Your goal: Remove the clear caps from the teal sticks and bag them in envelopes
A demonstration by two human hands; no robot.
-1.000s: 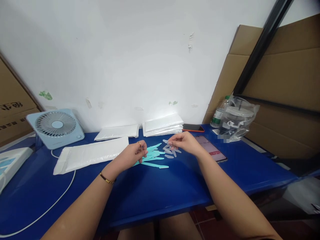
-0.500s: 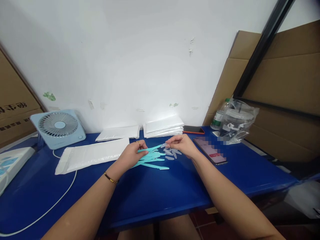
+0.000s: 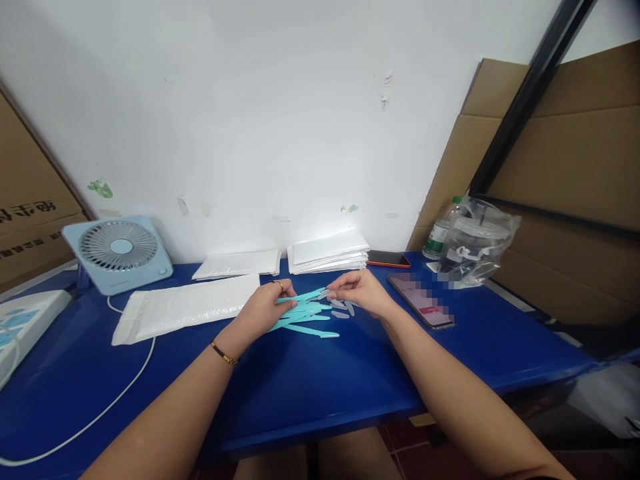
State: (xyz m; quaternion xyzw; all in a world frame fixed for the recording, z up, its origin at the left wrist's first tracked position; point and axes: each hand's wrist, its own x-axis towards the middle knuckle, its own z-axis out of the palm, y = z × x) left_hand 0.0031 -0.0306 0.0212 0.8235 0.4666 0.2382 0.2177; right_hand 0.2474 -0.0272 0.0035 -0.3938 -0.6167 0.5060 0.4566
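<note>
Teal stick (image 3: pixel 303 297) in left grip (image 3: pixel 265 308)

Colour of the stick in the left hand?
Teal. The stick shows best in the head view.

A small packing workspace: on a blue worktop (image 3: pixel 325 380), white padded mailers (image 3: pixel 327 252) lie stacked just beyond the right hand (image 3: pixel 363 292), and flattened cardboard (image 3: pixel 565 167) leans to its right.

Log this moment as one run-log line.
left hand: pinches teal stick | right hand: pinches clear cap at stick's tip | teal pile, loose caps on blue table
</note>
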